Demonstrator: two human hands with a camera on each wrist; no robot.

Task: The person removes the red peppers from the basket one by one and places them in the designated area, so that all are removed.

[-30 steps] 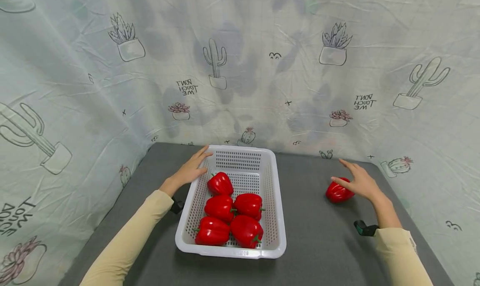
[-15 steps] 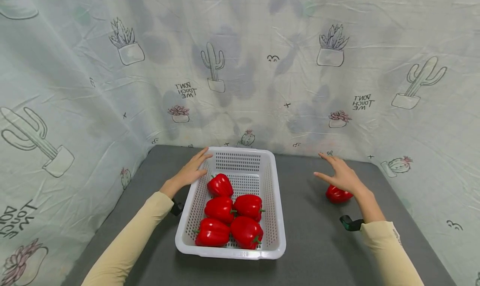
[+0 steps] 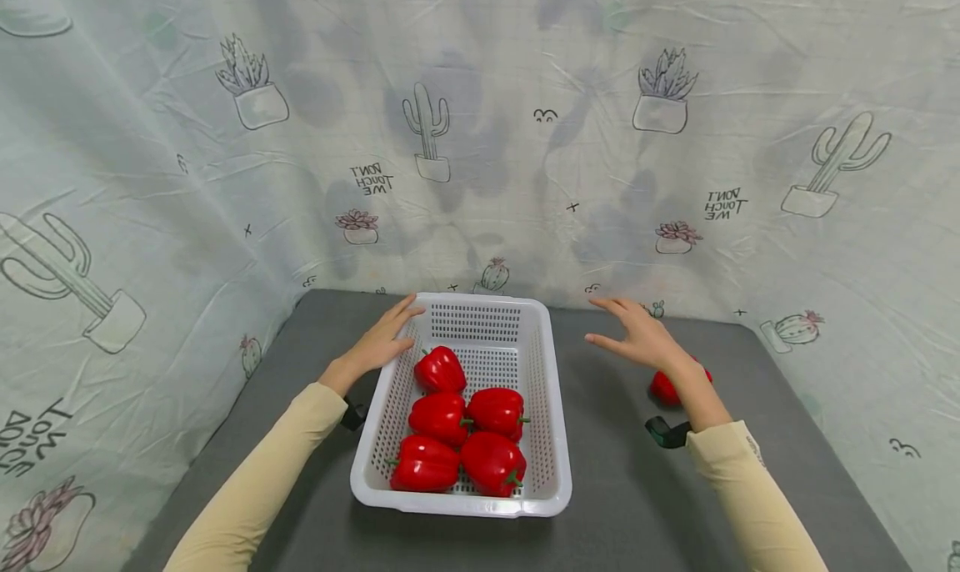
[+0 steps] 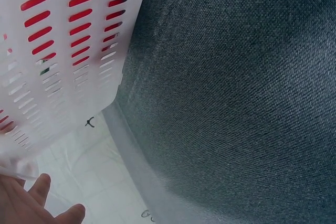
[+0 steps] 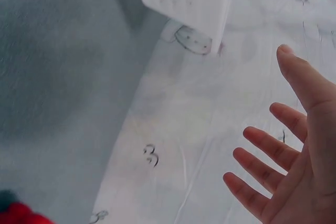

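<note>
Right hand [image 3: 637,337] is spread and holds nothing, near the white basket [image 3: 450,506]; left hand [image 3: 378,340] rests with loosely spread fingers on its left rim. Inside lie five red peppers [image 3: 492,460], probably firm but slippery, best taken around the middle. The basket seems light and stiff, good to hold by opposite rims. Outside, one lone pepper [image 3: 663,388] lies on the grey table [image 3: 600,505], partly covered by the right forearm [image 3: 701,395].
</note>
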